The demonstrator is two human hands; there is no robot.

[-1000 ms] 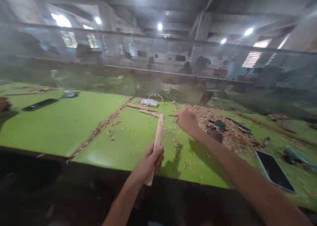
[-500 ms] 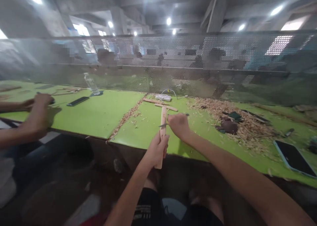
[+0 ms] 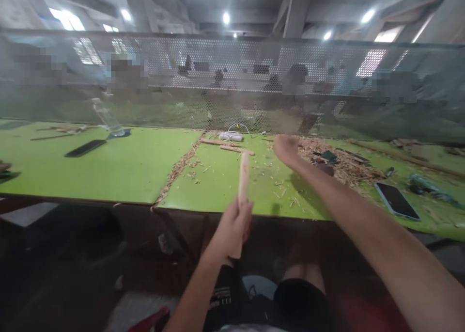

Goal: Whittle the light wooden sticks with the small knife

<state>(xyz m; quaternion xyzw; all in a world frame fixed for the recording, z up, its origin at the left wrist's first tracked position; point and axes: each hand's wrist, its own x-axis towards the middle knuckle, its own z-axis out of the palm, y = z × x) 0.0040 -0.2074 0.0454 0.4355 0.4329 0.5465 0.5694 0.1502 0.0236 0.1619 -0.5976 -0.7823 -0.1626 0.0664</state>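
My left hand (image 3: 234,223) is wrapped round the lower part of a pale wooden stick (image 3: 243,177), which points up and away over the front edge of the green table (image 3: 127,167). My right hand (image 3: 286,148) is stretched out past the tip of the stick, above the table, closed in a fist and blurred by motion. What it holds is too smeared to make out. Loose wood shavings (image 3: 279,184) lie on the table under both hands.
A pile of shavings (image 3: 341,162) sits to the right, with dark objects and a phone (image 3: 395,201). Two wooden sticks (image 3: 221,144), a white cable, a second phone (image 3: 85,148) and a plastic bottle (image 3: 105,116) lie farther back. A perforated mesh screen (image 3: 232,75) closes the far side.
My right hand has swept forward from the stick's upper part to beyond its tip. The left hand keeps its hold on the stick. The co-worker's hands at left have left the view.
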